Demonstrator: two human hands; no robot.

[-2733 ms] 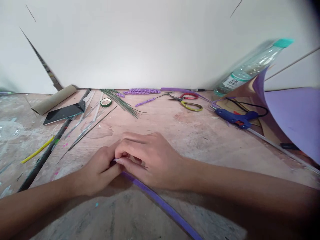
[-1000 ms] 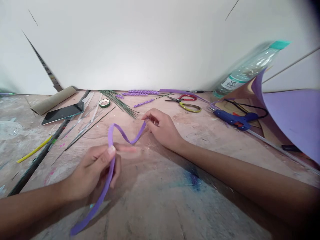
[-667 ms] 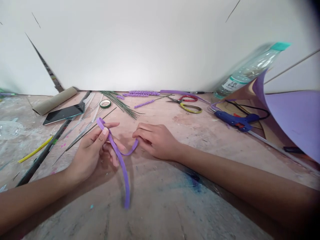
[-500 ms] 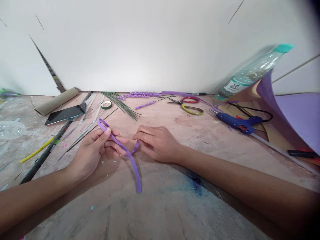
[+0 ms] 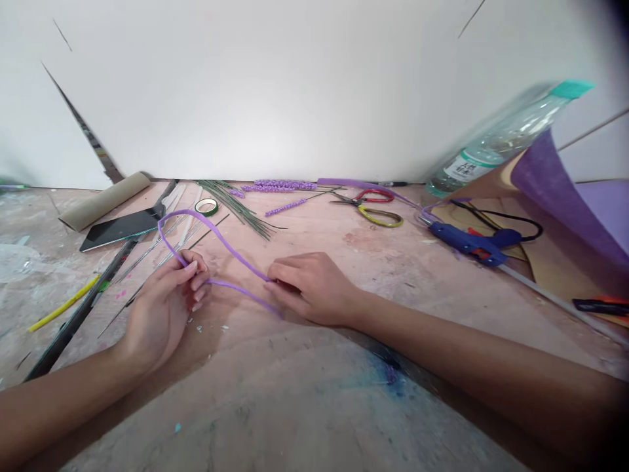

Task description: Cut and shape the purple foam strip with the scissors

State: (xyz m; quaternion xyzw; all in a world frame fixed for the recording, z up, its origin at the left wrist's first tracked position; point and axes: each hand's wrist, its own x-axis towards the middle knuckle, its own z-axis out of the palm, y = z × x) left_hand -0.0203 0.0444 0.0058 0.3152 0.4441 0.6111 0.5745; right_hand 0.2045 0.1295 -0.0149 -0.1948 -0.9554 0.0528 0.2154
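Observation:
A narrow purple strip, perhaps foam or paper, arches in a loop between my hands. My left hand pinches it between thumb and fingers, and a tail of the strip runs from those fingers to the right. One part of the strip ends at my right hand, whose closed fingers grip it close to the table. The tail's tip lies just below the right fingertips. Behind the hands are a green tape roll, green wire stems and a beaded-looking purple sprig.
Scissors with red and yellow handles lie at the back. On the right are a blue glue gun, a leaning bottle and a curled purple sheet. A phone, cardboard tube and yellow stick lie left.
My left hand has moved left and slightly down. The strip, earlier a small loop with a hanging end, now spans a wider arch between both hands. The right hand has barely moved.

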